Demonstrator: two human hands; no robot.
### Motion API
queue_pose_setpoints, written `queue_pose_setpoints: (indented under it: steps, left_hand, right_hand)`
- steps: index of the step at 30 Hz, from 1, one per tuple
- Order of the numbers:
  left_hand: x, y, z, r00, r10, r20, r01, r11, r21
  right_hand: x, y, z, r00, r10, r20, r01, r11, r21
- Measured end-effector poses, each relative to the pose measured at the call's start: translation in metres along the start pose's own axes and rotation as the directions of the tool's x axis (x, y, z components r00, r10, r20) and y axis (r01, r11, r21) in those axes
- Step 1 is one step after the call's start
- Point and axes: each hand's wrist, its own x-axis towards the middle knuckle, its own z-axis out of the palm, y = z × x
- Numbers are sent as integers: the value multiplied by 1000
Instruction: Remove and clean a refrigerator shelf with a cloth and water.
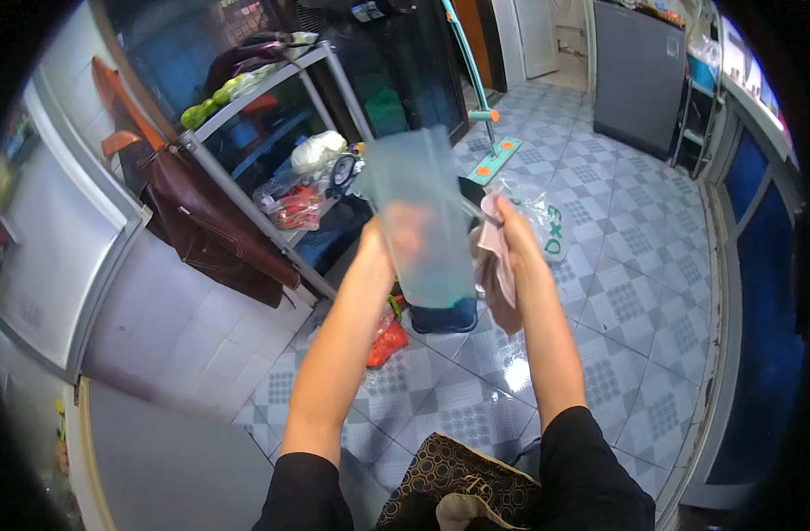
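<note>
My left hand (377,251) grips a translucent plastic panel or container (418,169) by its left side, with blurred fingers visible through it. The piece is held tilted in front of me. A wrinkled pale pink cloth (498,292) hangs from my right hand (517,229), just right of the plastic piece and apart from most of it. Below the plastic, a dark bin (444,320) stands on the tiled floor, partly hidden. Beside the bin lies a red plastic bag (388,345). A clear plastic bag (547,216) with green marking is behind my right hand.
A metal rack (262,96) on the left carries green vegetables (209,106) and bagged goods. Brown aprons (199,219) hang beside it. A teal flat mop (494,162) stands ahead. A grey cabinet (637,76) is at the back right; blue-panelled doors (763,318) line the right.
</note>
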Motion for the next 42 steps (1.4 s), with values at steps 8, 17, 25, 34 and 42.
queue_pose_setpoints:
  steps: [8,17,25,34,42]
  left_hand:
    - [73,-13,-6,987,121,109,-150,936,317]
    - [161,-96,1,729,284,-623,-194,958,210]
    - [199,-146,11,521,809,-273,-263,457,850]
    - [230,-184,75,611,777,-150,-311,410,858]
    - [227,-173,83,699,711,77,-365,262,894]
  right_hand:
    - [20,-93,-89,972,-213,99,111,788,606]
    - [-19,-74,-102,679,-601,422,583,791,188]
    - [-18,-67,-76,553,-635,539,664,-55,-746]
    - [-9,-155,-97,344,-844,412,433,-247,-867]
    - [-19,-178,-111,854,-496,157,307,237,-922]
